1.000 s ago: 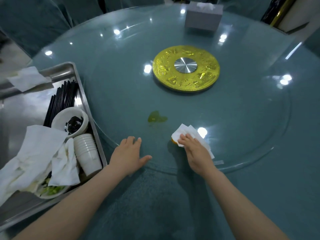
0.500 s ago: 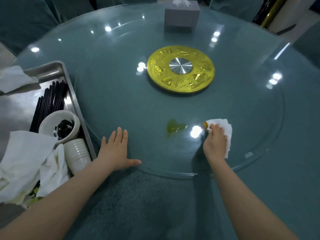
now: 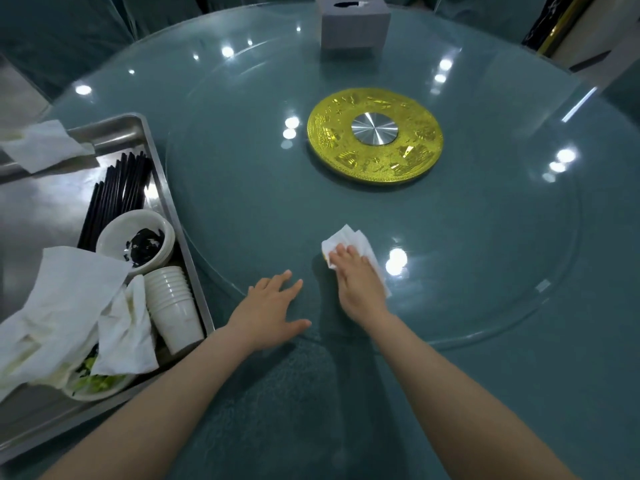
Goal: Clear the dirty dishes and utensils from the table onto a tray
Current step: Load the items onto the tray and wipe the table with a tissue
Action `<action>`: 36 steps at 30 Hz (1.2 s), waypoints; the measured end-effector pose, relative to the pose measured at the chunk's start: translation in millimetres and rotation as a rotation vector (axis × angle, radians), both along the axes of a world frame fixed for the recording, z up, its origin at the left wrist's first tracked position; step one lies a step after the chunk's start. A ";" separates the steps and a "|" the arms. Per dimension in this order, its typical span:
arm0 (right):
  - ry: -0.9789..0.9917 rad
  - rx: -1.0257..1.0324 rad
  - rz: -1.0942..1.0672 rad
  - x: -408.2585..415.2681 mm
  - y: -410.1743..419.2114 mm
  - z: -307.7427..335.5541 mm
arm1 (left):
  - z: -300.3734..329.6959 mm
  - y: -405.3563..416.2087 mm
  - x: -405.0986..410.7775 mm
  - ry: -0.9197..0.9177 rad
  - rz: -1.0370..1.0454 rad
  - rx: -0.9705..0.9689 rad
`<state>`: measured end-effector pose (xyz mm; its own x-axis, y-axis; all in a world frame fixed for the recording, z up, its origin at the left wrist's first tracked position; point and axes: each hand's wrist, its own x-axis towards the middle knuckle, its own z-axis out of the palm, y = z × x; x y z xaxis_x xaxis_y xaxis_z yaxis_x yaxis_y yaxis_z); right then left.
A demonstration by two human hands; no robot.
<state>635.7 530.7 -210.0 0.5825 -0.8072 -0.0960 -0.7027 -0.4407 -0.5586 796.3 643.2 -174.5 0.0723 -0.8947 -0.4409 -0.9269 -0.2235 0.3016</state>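
The right hand (image 3: 360, 289) is pressing a white napkin (image 3: 349, 240) flat-fingered near the table's (image 3: 242, 188) near edge; the left hand (image 3: 270, 313) is resting spread beside it.

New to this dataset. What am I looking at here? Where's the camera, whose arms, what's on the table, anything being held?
There is no robot here. One wide-angle camera sits on a person's head and looks forward and down, so the two bare arms are the wearer's own.

The left hand lies flat and open on the round glass table, holding nothing. The right hand presses a white paper napkin onto the glass with straight fingers, as if wiping.

On the table sit a gold turntable hub in the middle and a grey tissue box at the far side.

At the left is a steel tray already loaded: black chopsticks, a white bowl with dark leftovers, stacked white cups and crumpled napkins.
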 end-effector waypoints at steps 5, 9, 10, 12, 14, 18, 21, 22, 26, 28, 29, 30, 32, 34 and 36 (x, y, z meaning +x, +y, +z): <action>-0.028 0.062 0.113 -31.0 22.8 5.9 | 11.4 21.7 9.0 0.190 0.153 -0.180; -0.045 0.092 0.085 -55.0 34.7 10.7 | 24.9 44.1 22.8 0.191 0.273 -0.250; -0.049 0.090 0.063 -57.4 37.4 12.5 | 29.0 49.7 27.7 0.197 0.305 -0.264; -0.045 0.082 0.023 -60.9 43.8 15.7 | 37.1 61.3 37.3 0.212 0.364 -0.284; -0.058 0.082 -0.024 -63.1 50.6 19.3 | 43.6 73.7 45.3 0.234 0.422 -0.305; -0.152 0.280 -0.135 -49.4 67.4 38.9 | 51.1 96.2 57.6 0.271 0.533 -0.342; -0.379 0.513 -0.301 -22.1 81.2 65.4 | 57.6 109.6 61.6 0.303 0.553 -0.352; -0.482 0.609 -0.359 -12.8 85.0 73.7 | 60.6 114.2 63.0 0.312 0.556 -0.360; -0.745 0.979 -0.557 20.4 97.9 99.2 | 70.6 134.7 76.0 0.362 0.608 -0.419; -0.794 1.079 -0.569 37.4 104.8 110.1 | 72.7 145.5 86.0 0.394 0.636 -0.450; -0.806 1.104 -0.562 46.3 108.1 114.3 | 73.6 150.5 90.7 0.408 0.648 -0.464; -0.811 1.115 -0.552 55.8 111.7 118.3 | 74.5 155.5 95.4 0.424 0.661 -0.477; -0.788 1.106 -0.515 76.8 120.1 124.3 | 76.8 166.6 104.2 0.453 0.695 -0.499; -0.743 1.064 -0.449 100.5 129.5 129.2 | 79.0 180.6 114.5 0.476 0.741 -0.514; -0.687 1.016 -0.372 125.9 140.8 133.0 | 79.6 197.5 127.3 0.486 0.783 -0.538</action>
